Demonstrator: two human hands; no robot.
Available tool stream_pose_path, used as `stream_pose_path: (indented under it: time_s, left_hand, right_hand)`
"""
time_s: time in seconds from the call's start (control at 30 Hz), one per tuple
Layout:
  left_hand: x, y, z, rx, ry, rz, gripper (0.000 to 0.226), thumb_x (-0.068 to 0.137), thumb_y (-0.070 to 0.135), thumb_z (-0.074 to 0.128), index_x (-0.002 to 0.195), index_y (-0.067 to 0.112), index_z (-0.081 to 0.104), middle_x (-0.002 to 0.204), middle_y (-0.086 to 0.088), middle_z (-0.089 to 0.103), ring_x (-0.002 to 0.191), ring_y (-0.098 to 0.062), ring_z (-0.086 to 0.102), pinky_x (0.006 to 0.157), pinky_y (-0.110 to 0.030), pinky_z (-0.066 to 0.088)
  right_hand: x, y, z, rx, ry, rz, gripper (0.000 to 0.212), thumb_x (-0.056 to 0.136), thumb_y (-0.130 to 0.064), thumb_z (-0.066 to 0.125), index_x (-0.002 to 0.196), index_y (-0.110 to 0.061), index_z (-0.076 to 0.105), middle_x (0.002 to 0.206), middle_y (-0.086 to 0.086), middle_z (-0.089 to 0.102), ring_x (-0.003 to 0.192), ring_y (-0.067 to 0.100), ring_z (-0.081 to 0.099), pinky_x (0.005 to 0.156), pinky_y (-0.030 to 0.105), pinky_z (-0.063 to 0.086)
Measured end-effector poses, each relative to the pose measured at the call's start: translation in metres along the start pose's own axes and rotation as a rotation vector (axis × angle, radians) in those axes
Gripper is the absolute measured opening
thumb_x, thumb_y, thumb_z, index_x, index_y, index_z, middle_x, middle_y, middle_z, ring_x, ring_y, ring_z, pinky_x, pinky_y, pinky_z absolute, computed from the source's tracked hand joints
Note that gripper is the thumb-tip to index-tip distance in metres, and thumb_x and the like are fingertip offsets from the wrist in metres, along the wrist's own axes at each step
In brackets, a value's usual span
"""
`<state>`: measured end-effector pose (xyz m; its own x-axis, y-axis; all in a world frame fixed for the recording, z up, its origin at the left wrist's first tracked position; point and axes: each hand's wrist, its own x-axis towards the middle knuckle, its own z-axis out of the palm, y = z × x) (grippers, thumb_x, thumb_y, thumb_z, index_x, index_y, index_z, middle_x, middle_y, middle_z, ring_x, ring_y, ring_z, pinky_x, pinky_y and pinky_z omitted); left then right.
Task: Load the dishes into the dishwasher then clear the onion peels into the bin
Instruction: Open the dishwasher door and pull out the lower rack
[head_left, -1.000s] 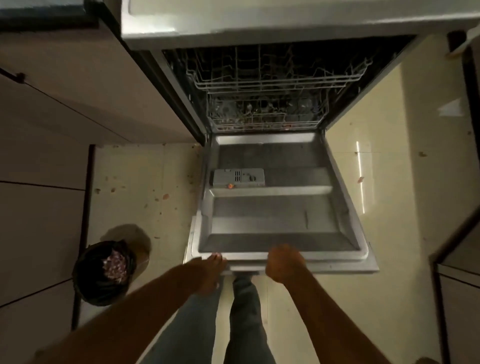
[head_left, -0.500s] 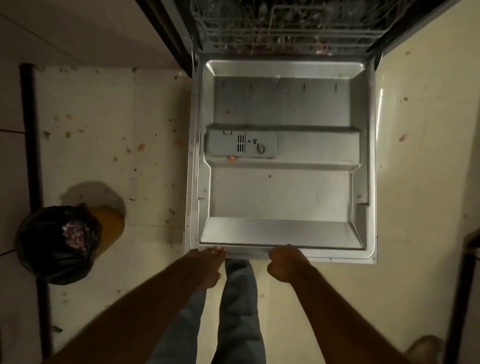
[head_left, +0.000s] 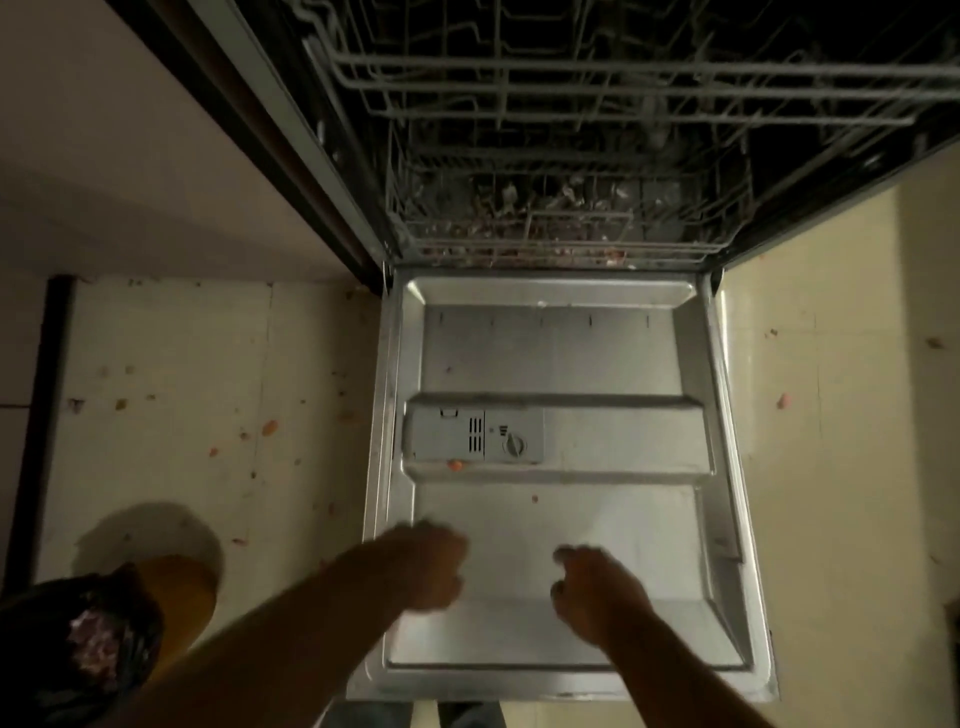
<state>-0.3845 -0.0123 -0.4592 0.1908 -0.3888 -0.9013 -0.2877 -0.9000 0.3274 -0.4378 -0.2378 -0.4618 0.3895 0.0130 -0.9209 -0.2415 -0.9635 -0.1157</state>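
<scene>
Two hands, yours, head view only.

1. Your left hand (head_left: 426, 564): over the near left part of the open door, fingers curled under, nothing visibly held. Blurred; contact with the door cannot be told.

2. Your right hand (head_left: 597, 587): over the near middle of the door, fingers loosely curled, nothing visibly held. Blurred; contact cannot be told. Well apart from the left hand.

3. Stainless steel dishwasher door (head_left: 561, 353): folded down flat, inner face up, its far edge hinged at the tub. A small orange scrap lies on it near the dispenser, another speck nearer you.

4. Grey plastic detergent dispenser (head_left: 474, 435): set in the raised band across the door, toward its left edge, with a round knob on its right part.

5. Grey wire lower rack (head_left: 550, 228): inside the dark tub, just beyond the door's far edge. Pale and reddish bits lie in it, too dim to name.

6. Grey wire upper rack (head_left: 597, 78): above the lower one, at the top of the view.

7. Round yellow bin lined with a black bag (head_left: 179, 597): on the cream tiled floor (head_left: 166, 364), beside the door's near left corner. Purplish onion peels (head_left: 96, 649) lie inside the bag.

8. Scattered orange and brown scraps (head_left: 269, 427): on the floor on both sides of the door.
</scene>
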Motion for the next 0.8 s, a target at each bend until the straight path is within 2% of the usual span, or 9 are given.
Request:
stream_pose_path:
  time_s: [0.07, 0.17, 0.27, 0.4, 0.5, 0.57, 0.63, 0.7, 0.8]
  left_hand:
    - [0.010, -0.003, -0.073, 0.072, 0.334, 0.009, 0.042, 0.103, 0.031, 0.049, 0.142, 0.014, 0.049, 0.144, -0.012, 0.055, 0.129, -0.031, 0.055, 0.107, -0.044, 0.047]
    - [0.009, -0.011, -0.176, 0.151, 0.840, 0.049, 0.049, 0.101, 0.026, 0.054, 0.147, 0.013, 0.043, 0.148, -0.012, 0.049, 0.135, -0.027, 0.048, 0.113, -0.040, 0.042]
    - [0.001, -0.025, -0.247, 0.267, 1.064, 0.016, 0.063, 0.099, 0.027, 0.058, 0.155, 0.010, 0.034, 0.160, -0.016, 0.036, 0.148, -0.031, 0.036, 0.121, -0.044, 0.034]
    - [0.007, -0.048, -0.278, 0.241, 0.969, -0.074, 0.070, 0.096, 0.030, 0.063, 0.156, 0.010, 0.033, 0.159, -0.016, 0.037, 0.149, -0.034, 0.035, 0.122, -0.050, 0.035]
    - [0.012, -0.060, -0.261, 0.164, 0.880, -0.105, 0.072, 0.098, 0.033, 0.062, 0.158, 0.009, 0.028, 0.160, -0.016, 0.037, 0.148, -0.034, 0.037, 0.119, -0.049, 0.040]
    - [0.017, -0.066, -0.232, 0.096, 0.802, -0.107, 0.075, 0.100, 0.033, 0.060, 0.161, 0.011, 0.023, 0.166, -0.015, 0.029, 0.152, -0.033, 0.032, 0.120, -0.049, 0.039]
    - [0.019, -0.071, -0.200, 0.073, 0.722, -0.084, 0.077, 0.102, 0.033, 0.058, 0.163, 0.012, 0.017, 0.170, -0.013, 0.021, 0.156, -0.031, 0.026, 0.122, -0.046, 0.036]
    - [0.022, -0.076, -0.172, 0.077, 0.671, -0.056, 0.077, 0.103, 0.032, 0.056, 0.164, 0.012, 0.014, 0.171, -0.012, 0.018, 0.157, -0.028, 0.023, 0.125, -0.042, 0.032]
    - [0.023, -0.076, -0.146, 0.026, 0.687, -0.046, 0.078, 0.104, 0.032, 0.053, 0.165, 0.014, 0.009, 0.173, -0.010, 0.015, 0.158, -0.026, 0.019, 0.126, -0.039, 0.026]
  right_hand:
    - [0.015, -0.017, -0.059, 0.039, 0.292, -0.069, 0.044, 0.101, -0.028, 0.055, 0.145, -0.021, 0.051, 0.145, 0.004, 0.056, 0.130, 0.024, 0.057, 0.107, 0.038, 0.051]
    - [0.038, -0.045, -0.154, 0.026, 0.708, -0.219, 0.056, 0.096, -0.020, 0.063, 0.149, -0.012, 0.046, 0.146, 0.012, 0.052, 0.132, 0.028, 0.051, 0.111, 0.043, 0.049]
    - [0.052, -0.072, -0.234, -0.027, 0.915, -0.288, 0.065, 0.091, -0.017, 0.066, 0.150, -0.008, 0.041, 0.149, 0.015, 0.047, 0.137, 0.032, 0.045, 0.113, 0.048, 0.046]
    - [0.072, -0.090, -0.294, -0.127, 0.802, -0.249, 0.087, 0.091, -0.018, 0.072, 0.162, -0.009, 0.023, 0.167, 0.015, 0.026, 0.155, 0.034, 0.025, 0.126, 0.049, 0.028]
    - [0.096, -0.090, -0.307, -0.223, 0.602, -0.173, 0.106, 0.089, -0.022, 0.074, 0.166, -0.012, 0.002, 0.174, 0.012, 0.001, 0.160, 0.033, 0.004, 0.128, 0.050, 0.013]
    - [0.110, -0.085, -0.301, -0.298, 0.540, -0.130, 0.116, 0.086, -0.027, 0.078, 0.166, -0.015, -0.005, 0.174, 0.011, -0.005, 0.161, 0.032, -0.001, 0.130, 0.052, 0.010]
    - [0.118, -0.083, -0.296, -0.316, 0.611, -0.112, 0.119, 0.079, -0.031, 0.084, 0.165, -0.014, 0.003, 0.173, 0.013, 0.008, 0.159, 0.035, 0.009, 0.129, 0.053, 0.015]
    - [0.117, -0.087, -0.294, -0.276, 0.674, -0.111, 0.113, 0.075, -0.032, 0.087, 0.162, -0.011, 0.018, 0.164, 0.016, 0.028, 0.152, 0.037, 0.027, 0.125, 0.053, 0.028]
    - [0.108, -0.095, -0.274, -0.213, 0.634, -0.088, 0.108, 0.075, -0.033, 0.086, 0.159, -0.008, 0.023, 0.159, 0.017, 0.034, 0.147, 0.037, 0.033, 0.121, 0.051, 0.036]
